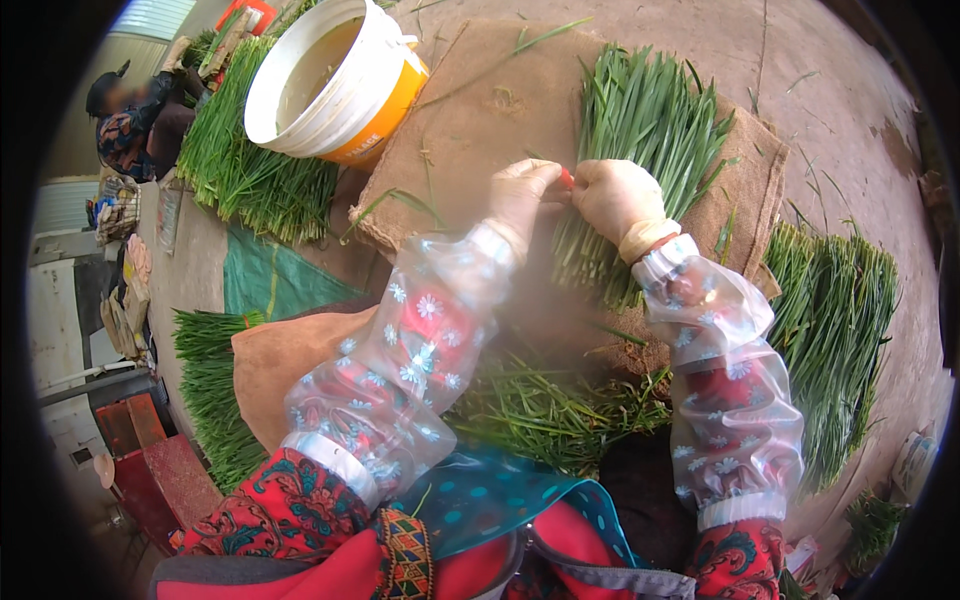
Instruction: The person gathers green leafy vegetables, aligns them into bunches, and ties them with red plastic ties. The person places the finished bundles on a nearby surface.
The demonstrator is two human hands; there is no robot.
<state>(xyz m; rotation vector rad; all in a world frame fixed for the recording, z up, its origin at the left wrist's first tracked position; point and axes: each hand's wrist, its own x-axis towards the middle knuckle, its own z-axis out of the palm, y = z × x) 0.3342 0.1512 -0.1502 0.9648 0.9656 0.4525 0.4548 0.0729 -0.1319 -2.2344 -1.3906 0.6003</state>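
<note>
A loose bunch of long green leaves, apparently Chinese chives [649, 112], lies on a brown burlap sack [487, 97], pale stem ends towards me. Over the bunch's left edge, my left hand [525, 191] and my right hand [621, 201], both in pale thin gloves, nearly meet. A short red band [566, 178] shows between their fingertips; both hands pinch it. My right fist rests against the stems. Clear flowered sleeve covers reach from both wrists up the forearms. How the band runs around the bunch is hidden by my fingers.
A white and orange bucket [337, 82] of murky water stands at upper left beside a chive pile [247, 142]. More chives lie right [832, 330] and left [210, 390]. Loose trimmings [547, 412] lie before my lap. Another person [131, 120] sits at far left.
</note>
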